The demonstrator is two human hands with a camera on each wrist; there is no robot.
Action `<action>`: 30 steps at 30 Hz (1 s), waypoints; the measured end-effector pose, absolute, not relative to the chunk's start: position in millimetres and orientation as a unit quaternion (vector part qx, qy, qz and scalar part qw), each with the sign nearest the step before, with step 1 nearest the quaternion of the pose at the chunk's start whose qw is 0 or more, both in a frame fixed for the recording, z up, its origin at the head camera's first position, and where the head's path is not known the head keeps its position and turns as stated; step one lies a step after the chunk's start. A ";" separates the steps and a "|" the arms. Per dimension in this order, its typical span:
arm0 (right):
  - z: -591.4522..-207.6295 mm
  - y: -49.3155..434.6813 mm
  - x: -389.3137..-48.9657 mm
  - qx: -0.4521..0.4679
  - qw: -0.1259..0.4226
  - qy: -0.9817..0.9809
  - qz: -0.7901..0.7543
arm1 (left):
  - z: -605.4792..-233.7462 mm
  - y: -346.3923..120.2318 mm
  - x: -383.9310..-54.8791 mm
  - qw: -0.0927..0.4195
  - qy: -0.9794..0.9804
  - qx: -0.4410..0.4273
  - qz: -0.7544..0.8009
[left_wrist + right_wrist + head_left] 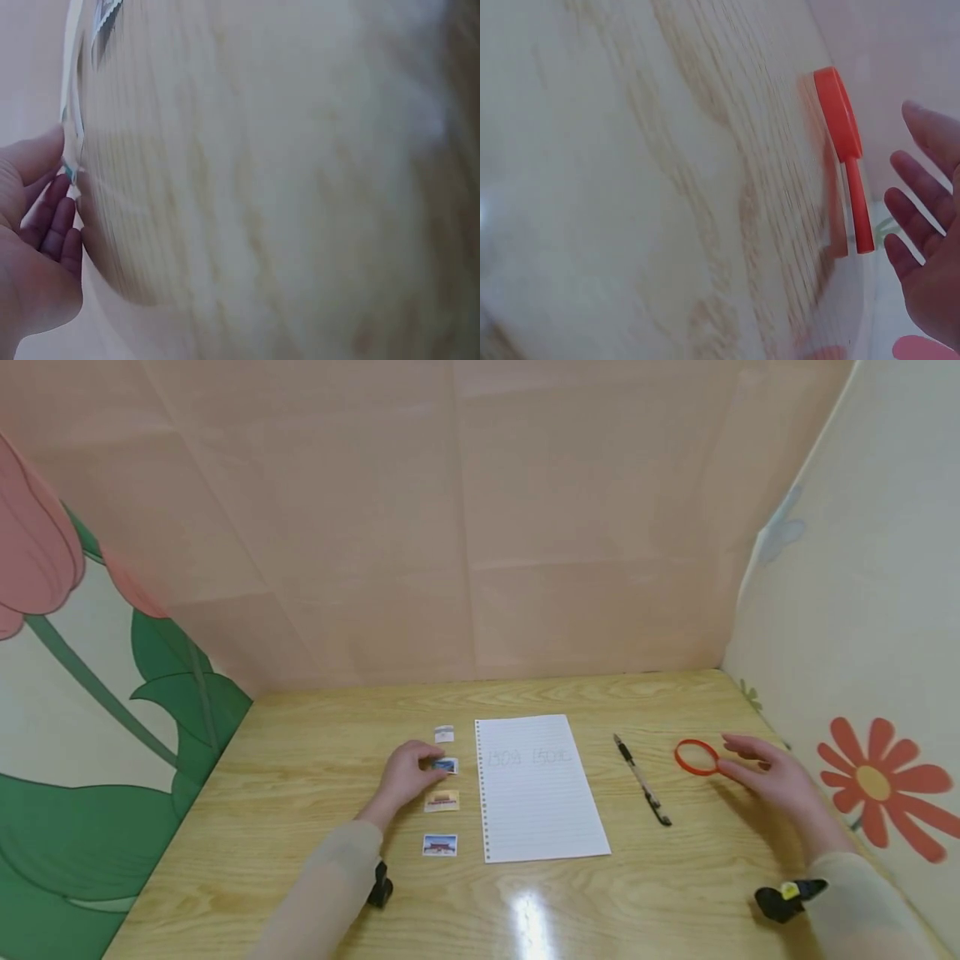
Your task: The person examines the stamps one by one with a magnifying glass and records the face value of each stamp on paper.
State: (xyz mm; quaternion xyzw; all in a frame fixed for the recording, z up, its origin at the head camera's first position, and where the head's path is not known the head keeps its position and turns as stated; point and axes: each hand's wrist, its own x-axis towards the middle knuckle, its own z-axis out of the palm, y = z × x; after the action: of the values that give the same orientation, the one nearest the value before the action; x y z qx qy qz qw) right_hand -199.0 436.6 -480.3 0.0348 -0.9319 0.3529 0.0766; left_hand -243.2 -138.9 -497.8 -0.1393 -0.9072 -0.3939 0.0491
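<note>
My left hand (407,777) is at a small blue postage stamp (447,766), pinching its left edge between thumb and fingers. In the left wrist view the stamp is mostly hidden by the fingers. Above and below it in the column lie a pale stamp (444,734), a yellow stamp (442,801) and a stamp with a red building (439,845). On the right, a red magnifying glass (840,116) lies on the table. Beside its handle, my right hand (772,770) is held with fingers spread and apart from one another, holding nothing.
A sheet of lined, hole-punched paper (543,810) with faint handwritten digits lies right of the stamps. Between it and the magnifying glass rests an uncapped-looking black pen (641,777). A pink wall covering (465,527) closes the back of the wooden table (262,827).
</note>
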 end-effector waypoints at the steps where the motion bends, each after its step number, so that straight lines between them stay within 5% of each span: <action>1: -480.4 437.2 -198.8 0.032 0.071 -0.932 0.355 | -498.7 -139.2 -243.8 0.051 -0.909 -0.139 -0.390; 12: -486.7 445.7 -199.4 0.017 0.027 -0.932 0.362 | -502.1 -141.5 -248.3 0.044 -0.917 -0.132 -0.374; 30: -511.6 466.9 -193.5 0.094 0.099 -0.917 0.374 | -505.1 -142.0 -250.5 0.037 -0.920 -0.135 -0.367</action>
State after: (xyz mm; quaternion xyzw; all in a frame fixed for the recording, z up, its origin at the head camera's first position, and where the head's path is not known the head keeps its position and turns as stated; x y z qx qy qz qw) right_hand -193.5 466.9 -511.6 0.0938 -0.9172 0.3742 0.0991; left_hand -250.5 -142.0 -505.1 -0.1353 -0.9197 -0.3668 0.0367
